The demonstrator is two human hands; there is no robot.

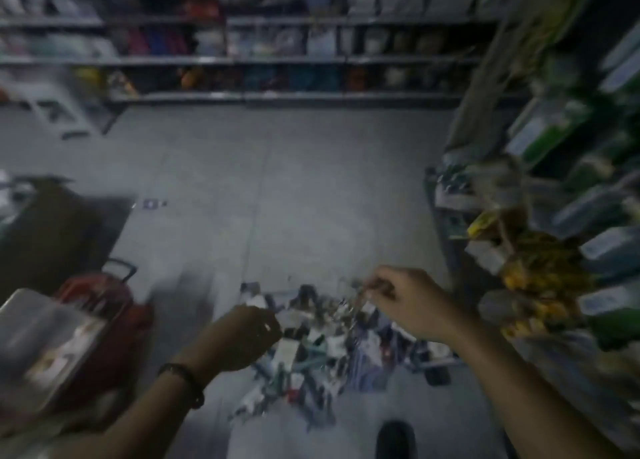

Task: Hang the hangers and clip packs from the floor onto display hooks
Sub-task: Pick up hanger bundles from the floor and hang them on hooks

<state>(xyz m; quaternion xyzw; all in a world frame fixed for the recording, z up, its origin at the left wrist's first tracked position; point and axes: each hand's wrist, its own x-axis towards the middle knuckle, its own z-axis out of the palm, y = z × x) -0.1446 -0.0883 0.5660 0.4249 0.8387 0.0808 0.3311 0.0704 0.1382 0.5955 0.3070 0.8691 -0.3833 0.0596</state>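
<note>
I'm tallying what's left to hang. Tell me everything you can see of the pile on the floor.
The pile is a loose, jumbled heap of small packs, white, grey, teal and dark blue with some red, seemingly card and plastic; blur hides details. It lies on the grey floor beside the display rack. The left hand is curled over its left edge; the right hand pinches a thin item above it.

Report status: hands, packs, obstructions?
Right hand pinches a thin clear item, too blurred to name. Left hand curled, grip unclear. Jumbled pile of small packs on grey floor below. Red handled object left of pile, not blocking.
</note>
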